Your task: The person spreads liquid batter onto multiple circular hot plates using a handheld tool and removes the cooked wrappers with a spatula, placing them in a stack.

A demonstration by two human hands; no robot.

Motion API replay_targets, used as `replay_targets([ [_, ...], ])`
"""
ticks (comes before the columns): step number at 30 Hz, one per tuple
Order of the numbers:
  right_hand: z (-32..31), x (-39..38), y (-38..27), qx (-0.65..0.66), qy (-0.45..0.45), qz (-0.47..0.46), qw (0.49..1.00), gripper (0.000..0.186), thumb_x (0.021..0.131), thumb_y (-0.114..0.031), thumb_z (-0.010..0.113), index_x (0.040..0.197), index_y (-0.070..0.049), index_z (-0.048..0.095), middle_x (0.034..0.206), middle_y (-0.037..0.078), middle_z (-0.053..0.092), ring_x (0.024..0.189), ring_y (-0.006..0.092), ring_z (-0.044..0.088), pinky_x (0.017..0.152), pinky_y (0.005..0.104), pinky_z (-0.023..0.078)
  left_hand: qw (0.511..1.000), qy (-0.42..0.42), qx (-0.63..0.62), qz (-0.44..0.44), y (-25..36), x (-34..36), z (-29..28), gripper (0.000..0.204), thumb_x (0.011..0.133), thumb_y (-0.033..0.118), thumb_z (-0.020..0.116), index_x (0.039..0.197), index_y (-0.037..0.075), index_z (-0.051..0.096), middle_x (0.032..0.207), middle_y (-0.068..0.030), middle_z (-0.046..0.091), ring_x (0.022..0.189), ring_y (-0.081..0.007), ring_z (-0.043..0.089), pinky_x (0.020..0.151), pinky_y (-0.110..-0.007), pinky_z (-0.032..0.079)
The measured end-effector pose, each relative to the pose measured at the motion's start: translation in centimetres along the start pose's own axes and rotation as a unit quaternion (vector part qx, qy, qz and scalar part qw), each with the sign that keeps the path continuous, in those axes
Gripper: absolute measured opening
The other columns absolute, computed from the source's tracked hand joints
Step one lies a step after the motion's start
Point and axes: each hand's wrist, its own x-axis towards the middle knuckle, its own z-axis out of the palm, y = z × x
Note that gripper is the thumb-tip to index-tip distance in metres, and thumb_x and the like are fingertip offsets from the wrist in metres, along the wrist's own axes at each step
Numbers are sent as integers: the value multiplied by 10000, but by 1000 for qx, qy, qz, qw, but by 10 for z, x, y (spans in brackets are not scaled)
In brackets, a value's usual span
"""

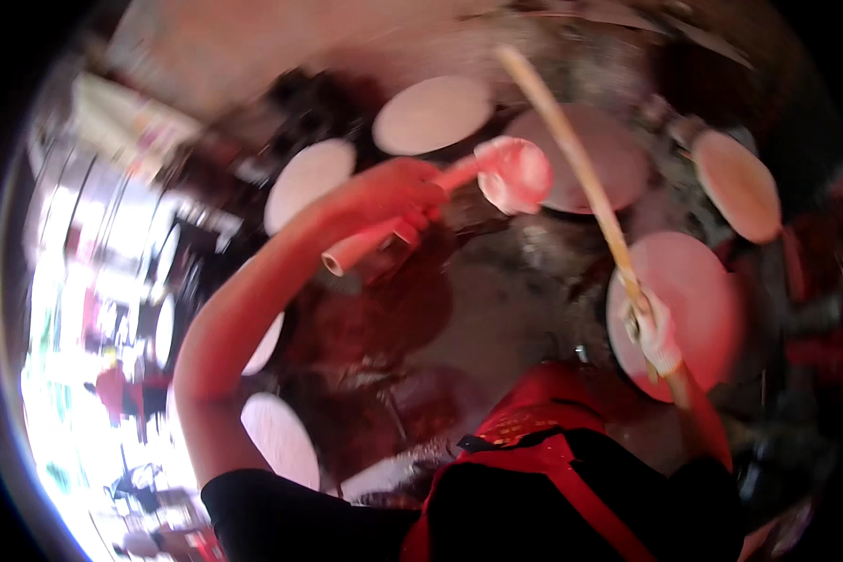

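My left hand [403, 197], bare, is closed around the handle of a ladle-like tool. Its pale, hollow handle end juts out below my fist, and the rounded head [515, 176] looks coated in something thick and whitish. In my right hand [658, 332], which wears a white glove, is a long wooden stick [576, 155] slanting up and to the left. Under my gloved hand lies a pale round disc [698, 290]. The ladle's head hangs beside a darker round surface [599, 164], partly crossed by the stick. Motion blurs fine detail.
More pale round discs stand around me: one at the far middle [434, 114], one at the right [738, 187], one left of my left hand [309, 180] and one at the lower left [281, 438]. Bright light and blurred people fill the left side.
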Motion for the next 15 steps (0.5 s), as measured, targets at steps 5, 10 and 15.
replay_targets([
  [5, -56, 74, -86, -313, 73, -174, 931, 470, 928, -144, 502, 1388, -163, 410, 672, 99, 476, 633, 198, 551, 643, 335, 457, 926, 24, 334, 174, 118, 157, 49, 281, 805, 119, 614, 1037, -12, 525, 698, -88, 590, 549, -140, 548, 488, -290, 442],
  [10, -93, 121, -67, -225, 152, -38, 962, 490, 942, -90, 463, 1411, -215, 395, 674, 55, 507, 541, 142, 513, 533, 293, 451, 828, 99, 440, 332, 127, 274, 83, 249, 735, 93, 648, 896, -13, 491, 686, -144, 596, 529, -203, 593, 486, -333, 462],
  [15, -72, 100, -10, 178, 207, 165, 948, 431, 992, -140, 394, 1409, -250, 400, 633, -60, 411, 406, 40, 365, 338, 198, 334, 933, 41, 242, 262, 99, 330, 109, 233, 748, 49, 650, 888, 16, 467, 652, -90, 568, 492, -150, 545, 428, -290, 423],
])
